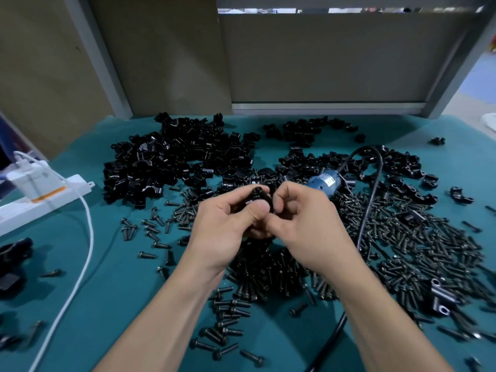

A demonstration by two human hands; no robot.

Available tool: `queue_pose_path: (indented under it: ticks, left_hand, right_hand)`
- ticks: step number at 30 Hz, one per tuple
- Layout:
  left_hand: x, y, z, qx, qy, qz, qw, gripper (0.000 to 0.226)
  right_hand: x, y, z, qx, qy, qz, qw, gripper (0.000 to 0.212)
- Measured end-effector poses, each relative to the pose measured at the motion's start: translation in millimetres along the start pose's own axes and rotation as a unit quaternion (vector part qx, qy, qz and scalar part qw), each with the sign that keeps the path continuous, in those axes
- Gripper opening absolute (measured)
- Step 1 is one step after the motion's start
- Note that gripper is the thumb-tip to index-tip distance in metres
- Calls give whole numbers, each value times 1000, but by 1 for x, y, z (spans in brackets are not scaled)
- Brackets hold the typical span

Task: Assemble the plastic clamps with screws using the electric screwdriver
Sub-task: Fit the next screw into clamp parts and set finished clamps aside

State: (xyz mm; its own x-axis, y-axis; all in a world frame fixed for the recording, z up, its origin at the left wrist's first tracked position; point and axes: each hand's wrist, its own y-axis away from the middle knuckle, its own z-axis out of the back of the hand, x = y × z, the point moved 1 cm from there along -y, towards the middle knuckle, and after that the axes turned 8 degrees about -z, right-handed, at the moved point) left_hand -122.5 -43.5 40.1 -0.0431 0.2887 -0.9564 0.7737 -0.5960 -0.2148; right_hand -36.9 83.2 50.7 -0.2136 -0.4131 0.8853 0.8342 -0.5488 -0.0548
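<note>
Both hands meet over the middle of the green table. My left hand (228, 221) grips a black plastic clamp (258, 196), which pokes out above its thumb. My right hand (300, 221) curls its fingers against the same clamp from the right; whether it also pinches a screw is hidden by the fingers. The blue electric screwdriver (323, 181) lies on the table just behind my right hand, untouched, its black cord (371, 200) looping to the right and down. Loose black screws (271, 275) lie heaped under and around my wrists.
A large pile of black clamp halves (174, 157) fills the back left, with more clamps (397, 167) at the back right. A white power strip (45, 197) with a white cable (86, 253) lies at the left. Assembled clamps (440, 296) sit at right.
</note>
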Motion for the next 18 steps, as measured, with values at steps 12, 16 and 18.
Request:
queue_pose_path:
  ticks: [12, 16, 18]
  left_hand:
    - [10, 22, -37, 5, 33, 52, 998, 20]
    - [22, 31, -48, 28, 10, 75, 997, 24]
    - [26, 32, -51, 30, -8, 78, 996, 23]
  right_hand:
    - [-38, 27, 52, -40, 267, -92, 958, 25]
    - [-41, 22, 73, 18, 374, -159, 913, 57]
    - [-40, 15, 86, 69, 393, -197, 896, 68]
